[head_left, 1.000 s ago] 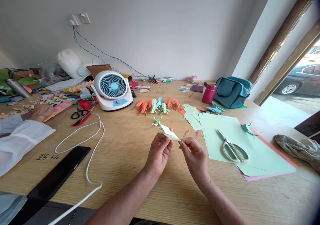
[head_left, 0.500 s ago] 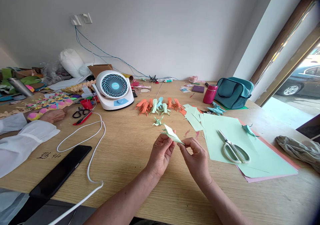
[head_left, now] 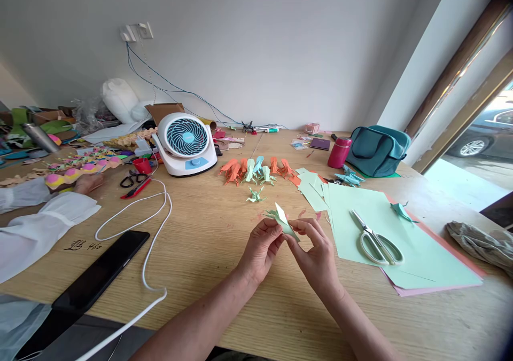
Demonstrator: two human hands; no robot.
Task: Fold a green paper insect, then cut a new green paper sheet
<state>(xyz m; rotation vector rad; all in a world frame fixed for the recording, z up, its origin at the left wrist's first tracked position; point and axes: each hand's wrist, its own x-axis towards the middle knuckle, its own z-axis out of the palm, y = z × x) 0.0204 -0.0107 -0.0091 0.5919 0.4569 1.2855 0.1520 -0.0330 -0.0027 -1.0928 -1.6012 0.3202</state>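
Note:
Both my hands hold a small folded piece of pale green paper [head_left: 284,219] just above the wooden table [head_left: 208,254]. My left hand [head_left: 261,249] pinches its left side with fingers closed. My right hand [head_left: 316,251] pinches its right end from the other side. A tiny green folded figure [head_left: 255,194] lies on the table just beyond the paper. Behind it stands a row of orange, green and blue folded paper figures [head_left: 256,170].
Scissors [head_left: 374,238] lie on green paper sheets [head_left: 404,254] at right. A teal bag [head_left: 377,150] and red cup [head_left: 339,151] stand behind. A white fan [head_left: 185,143], white cable [head_left: 152,227] and black phone [head_left: 100,270] are at left. Another person's white sleeve [head_left: 36,227] rests far left.
My hands have drawn closer together on the green paper, and the paper has tipped more upright. The other person's hand at far left has moved back a little.

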